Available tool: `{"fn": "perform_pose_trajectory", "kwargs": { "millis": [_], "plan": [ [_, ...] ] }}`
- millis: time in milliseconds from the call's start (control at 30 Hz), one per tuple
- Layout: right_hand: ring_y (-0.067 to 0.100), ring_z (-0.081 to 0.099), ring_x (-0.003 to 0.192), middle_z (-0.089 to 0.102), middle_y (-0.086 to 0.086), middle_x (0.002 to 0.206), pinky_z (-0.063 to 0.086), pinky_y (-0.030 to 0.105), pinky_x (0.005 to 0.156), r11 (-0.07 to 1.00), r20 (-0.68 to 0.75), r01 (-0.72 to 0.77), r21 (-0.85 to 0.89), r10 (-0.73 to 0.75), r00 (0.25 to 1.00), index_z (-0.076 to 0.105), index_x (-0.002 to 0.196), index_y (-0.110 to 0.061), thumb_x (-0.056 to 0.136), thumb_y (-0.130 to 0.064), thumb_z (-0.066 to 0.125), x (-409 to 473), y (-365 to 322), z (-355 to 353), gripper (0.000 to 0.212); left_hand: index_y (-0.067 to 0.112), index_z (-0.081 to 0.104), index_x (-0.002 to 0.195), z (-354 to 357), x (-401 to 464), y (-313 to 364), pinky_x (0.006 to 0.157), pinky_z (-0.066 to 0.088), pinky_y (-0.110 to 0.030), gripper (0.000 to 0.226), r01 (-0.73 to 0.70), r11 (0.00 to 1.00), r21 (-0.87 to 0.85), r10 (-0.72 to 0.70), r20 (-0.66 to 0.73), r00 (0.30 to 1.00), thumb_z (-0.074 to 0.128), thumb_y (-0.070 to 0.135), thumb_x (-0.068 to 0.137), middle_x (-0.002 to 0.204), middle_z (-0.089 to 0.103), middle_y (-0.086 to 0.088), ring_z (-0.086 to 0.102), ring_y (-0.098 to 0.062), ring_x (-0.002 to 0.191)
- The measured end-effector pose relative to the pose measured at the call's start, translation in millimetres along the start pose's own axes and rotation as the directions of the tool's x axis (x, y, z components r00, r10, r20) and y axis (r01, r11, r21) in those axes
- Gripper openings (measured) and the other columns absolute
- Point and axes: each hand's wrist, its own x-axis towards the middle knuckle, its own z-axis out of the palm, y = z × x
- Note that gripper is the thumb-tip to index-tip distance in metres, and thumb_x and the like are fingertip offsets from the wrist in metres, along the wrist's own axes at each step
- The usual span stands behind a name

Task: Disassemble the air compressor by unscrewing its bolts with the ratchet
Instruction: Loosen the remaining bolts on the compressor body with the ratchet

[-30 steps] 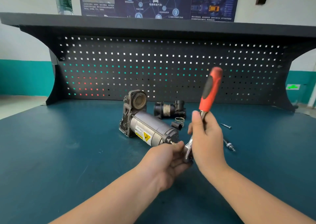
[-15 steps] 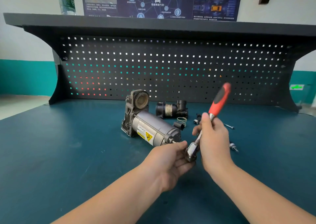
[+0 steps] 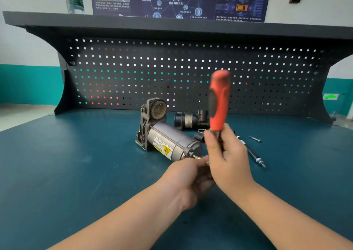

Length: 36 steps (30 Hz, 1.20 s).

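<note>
At the air compressor [image 3: 168, 140] end bolt, the ratchet [image 3: 218, 104] is clamped by the right hand [image 3: 227, 160]; its head should be steadied square by the closed left hand [image 3: 188, 177].

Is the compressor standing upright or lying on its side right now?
On its side. The compressor lies along the bench, its silver barrel level and its round port facing sideways toward the camera.

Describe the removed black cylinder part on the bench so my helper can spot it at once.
Start at the dark pegboard behind the teal bench. At its foot, right of the grey air compressor, lies the black cylinder part on its side. Unlike the compressor, it is short, dark and has no yellow warning label.
</note>
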Motion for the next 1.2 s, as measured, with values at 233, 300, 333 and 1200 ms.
{"fn": "perform_pose_trajectory", "kwargs": {
  "millis": [233,300,333,1200],
  "plan": [
    [0.007,0.040,0.049,0.049,-0.010,0.054,0.032,0.027,0.052,0.609,-0.112,-0.725,0.321,0.785,0.609,0.048,0.069,-0.019,0.098,-0.033,0.046,16.1,22.7,1.3,0.032,-0.006,0.062,0.108,0.8,3.0,-0.6,0.051,0.058,-0.029,0.022,-0.003,1.000,-0.022,0.002,-0.062,0.998,0.058,0.005,0.090,0.078,0.069,-0.016,0.064,-0.023,0.068],
    [0.009,0.042,0.044,0.053,-0.004,0.059,0.032,0.020,0.042,0.328,-0.013,-0.819,0.471,0.931,0.366,0.049,0.073,-0.019,0.098,-0.033,0.047,16.3,27.2,0.5,0.029,-0.003,0.062,0.102,0.5,3.3,-1.1,0.052,0.058,-0.028,0.016,-0.005,1.000,-0.008,0.005,-0.059,0.998,0.057,0.006,0.090,0.072,0.070,-0.014,0.065,-0.021,0.065],
    [0.008,0.043,0.038,0.054,-0.002,0.060,0.031,0.015,0.035,0.206,0.040,-0.829,0.520,0.963,0.265,0.048,0.074,-0.019,0.099,-0.033,0.047,15.1,28.3,0.3,0.028,-0.002,0.062,0.100,0.6,3.1,-1.2,0.053,0.058,-0.028,0.013,-0.005,1.000,-0.002,0.004,-0.055,0.998,0.057,0.006,0.091,0.070,0.070,-0.013,0.066,-0.020,0.062],
    [0.004,0.044,0.050,0.047,-0.006,0.055,0.036,0.015,0.050,0.966,-0.045,-0.240,0.093,0.245,0.969,0.047,0.075,-0.024,0.097,-0.036,0.044,6.1,1.3,-0.8,0.025,-0.002,0.064,0.097,-1.2,2.0,0.1,0.051,0.057,-0.027,0.013,-0.004,1.000,0.004,0.004,-0.025,1.000,0.054,0.003,0.091,0.073,0.066,-0.013,0.063,-0.021,0.066]
  ]
}}
